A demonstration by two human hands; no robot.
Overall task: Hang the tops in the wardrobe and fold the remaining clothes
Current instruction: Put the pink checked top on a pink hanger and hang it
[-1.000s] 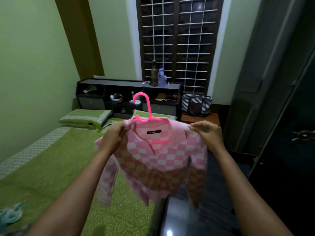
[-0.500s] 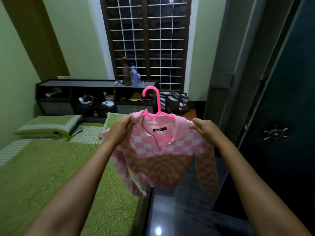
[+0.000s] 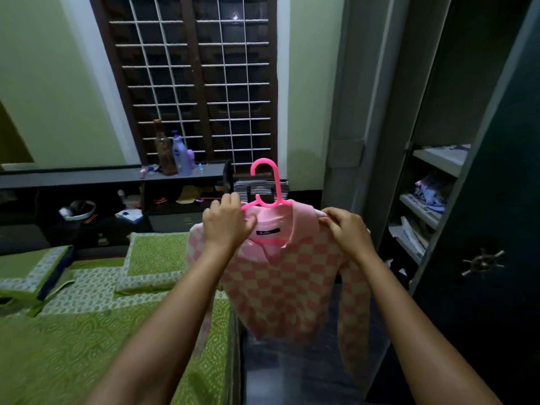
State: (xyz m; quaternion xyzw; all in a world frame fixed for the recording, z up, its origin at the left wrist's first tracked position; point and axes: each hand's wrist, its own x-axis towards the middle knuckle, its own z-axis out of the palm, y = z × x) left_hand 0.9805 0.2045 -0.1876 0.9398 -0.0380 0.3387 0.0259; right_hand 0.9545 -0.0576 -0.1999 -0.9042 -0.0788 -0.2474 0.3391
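— What is being held, and how?

— The left shoulder of the pink checked top (image 3: 280, 276) is gripped by the left hand (image 3: 226, 225), fingers curled round the fabric and the arm of the pink hanger (image 3: 267, 185). The right shoulder is pinched by the right hand (image 3: 347, 229). The top is carried in the air between the bed (image 3: 87, 331) and the wardrobe (image 3: 438, 185), with its sleeves hanging free.

— How much of the task can be judged as done?

— The top is already seated on the hanger, with the hook upright above the collar. It has not yet been hung: no rail is seen, and only shelves with stacked items are shown through the open wardrobe door (image 3: 496, 258).

— And what is left?

— This top is judged to need lifting to a rail, which is probably higher than the view reaches. Whether other tops are hung cannot be told. No clothes waiting to be folded are visible on the bed; only pillows (image 3: 155, 252) are seen there.
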